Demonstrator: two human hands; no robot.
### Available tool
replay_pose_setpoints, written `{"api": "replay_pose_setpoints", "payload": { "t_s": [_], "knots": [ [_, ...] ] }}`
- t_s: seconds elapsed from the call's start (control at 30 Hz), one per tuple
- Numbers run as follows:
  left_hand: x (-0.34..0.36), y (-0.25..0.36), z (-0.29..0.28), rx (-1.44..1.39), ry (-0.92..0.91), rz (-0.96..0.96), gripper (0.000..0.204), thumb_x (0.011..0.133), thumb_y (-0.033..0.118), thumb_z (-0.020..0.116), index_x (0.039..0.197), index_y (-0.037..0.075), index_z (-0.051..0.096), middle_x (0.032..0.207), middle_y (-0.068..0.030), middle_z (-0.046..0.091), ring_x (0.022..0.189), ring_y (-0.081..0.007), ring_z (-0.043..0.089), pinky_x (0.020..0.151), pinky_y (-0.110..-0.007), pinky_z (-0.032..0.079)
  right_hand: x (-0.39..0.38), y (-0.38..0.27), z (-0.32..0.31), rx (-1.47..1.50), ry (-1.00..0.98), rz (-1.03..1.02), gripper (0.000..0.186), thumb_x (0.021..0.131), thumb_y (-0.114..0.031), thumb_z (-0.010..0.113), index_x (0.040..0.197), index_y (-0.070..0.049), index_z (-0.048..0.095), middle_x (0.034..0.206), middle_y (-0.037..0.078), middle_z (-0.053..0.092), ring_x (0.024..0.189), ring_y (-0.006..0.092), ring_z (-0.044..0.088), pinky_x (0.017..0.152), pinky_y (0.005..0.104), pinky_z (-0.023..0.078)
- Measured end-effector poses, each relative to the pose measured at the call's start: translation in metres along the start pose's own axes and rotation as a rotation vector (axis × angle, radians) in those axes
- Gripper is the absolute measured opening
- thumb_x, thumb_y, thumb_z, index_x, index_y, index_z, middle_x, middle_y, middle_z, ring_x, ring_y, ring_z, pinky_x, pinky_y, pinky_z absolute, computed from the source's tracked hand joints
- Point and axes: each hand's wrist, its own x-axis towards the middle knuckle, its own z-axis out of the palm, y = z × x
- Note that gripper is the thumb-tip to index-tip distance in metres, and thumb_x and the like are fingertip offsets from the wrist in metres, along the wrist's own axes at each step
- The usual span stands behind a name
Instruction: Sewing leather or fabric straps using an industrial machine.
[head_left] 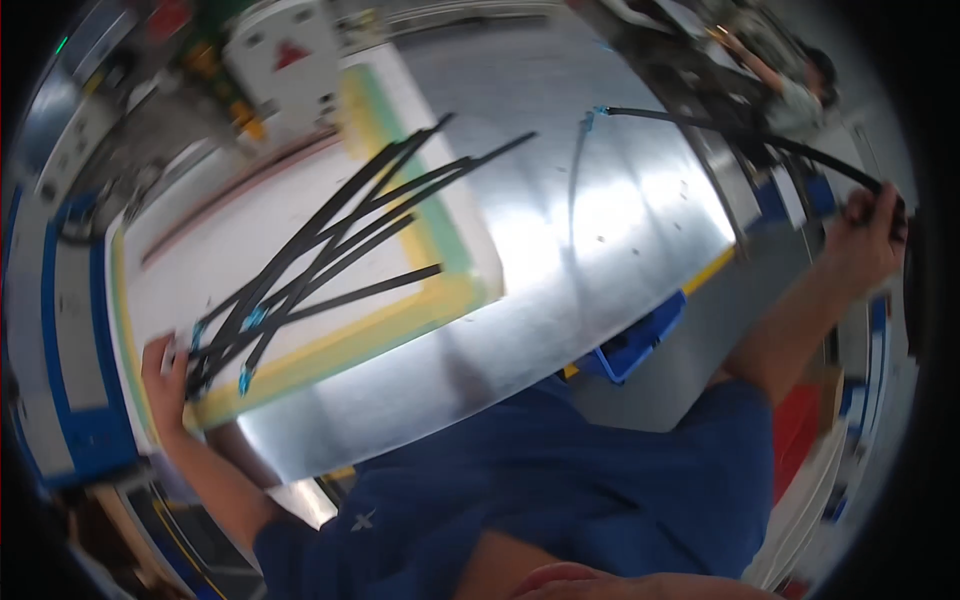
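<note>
Long, flat black strips (318, 232) with bright blue ends lie crossed, in the head view, on a white board (225, 235) edged with yellow and green tape; the left hand (165, 375) is at their near ends (blur hides whether it grips), while the right hand (870, 235) is clamped on one end of another black strip (745, 130), its blue far end over the shiny grey metal table (540, 280)

Blue bin (655, 322) — white machine (275, 82)

Free passage over metal tabletop (540, 250), crossed black strips (308, 238) obstructing left
</note>
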Motion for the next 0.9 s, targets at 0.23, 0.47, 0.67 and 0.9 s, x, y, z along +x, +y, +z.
{"api": "replay_pose_setpoints", "payload": {
  "t_s": [0.23,0.47,0.67,0.9],
  "knots": [
    [-0.017,-0.05,-0.022,-0.134,-0.237,-0.138,0.041,0.092,0.012,0.072,0.13,0.001,0.064,0.131,-0.0104,0.064,0.125,-0.0251,0.058,0.108,-0.039,0.041,-0.014,0.041,-0.051,-0.511,0.033,-0.175,0.022,0.098,-0.022,0.079,0.101,-0.001,0.075,0.084,0.004,0.073,0.075,0.0114,0.065,0.069,0.0275,0.052],
    [-0.002,-0.037,-0.015,-0.008,-0.22,-0.307,0.031,0.104,0.015,0.063,0.129,-0.002,0.066,0.12,-0.011,0.068,0.113,-0.0209,0.061,0.103,-0.034,0.045,-0.036,0.132,-0.154,-1.331,-0.046,0.047,0.045,0.096,-0.045,0.071,0.113,-0.003,0.074,0.104,0.014,0.079,0.096,0.0305,0.076,0.089,0.0408,0.056],
    [0.0,-0.01,-0.004,-0.089,0.108,-0.281,0.034,0.11,0.022,0.058,0.129,-0.003,0.069,0.101,-0.0089,0.066,0.1,-0.0188,0.06,0.093,-0.033,0.048,-0.086,0.192,-0.205,-1.642,-0.122,0.585,0.046,0.097,-0.043,0.065,0.122,-0.005,0.074,0.122,0.021,0.075,0.12,0.0421,0.069,0.102,0.0484,0.053],
    [0.01,-0.02,0.004,-0.798,0.169,-0.261,0.042,0.107,0.01,0.062,0.146,-0.002,0.056,0.095,-0.0022,0.056,0.081,-0.0086,0.05,0.074,-0.025,0.042,-0.108,0.203,-0.23,-1.778,-0.239,0.53,0.047,0.095,-0.04,0.067,0.122,-0.002,0.075,0.128,0.022,0.073,0.123,0.0407,0.068,0.106,0.0486,0.052]
  ]
}}
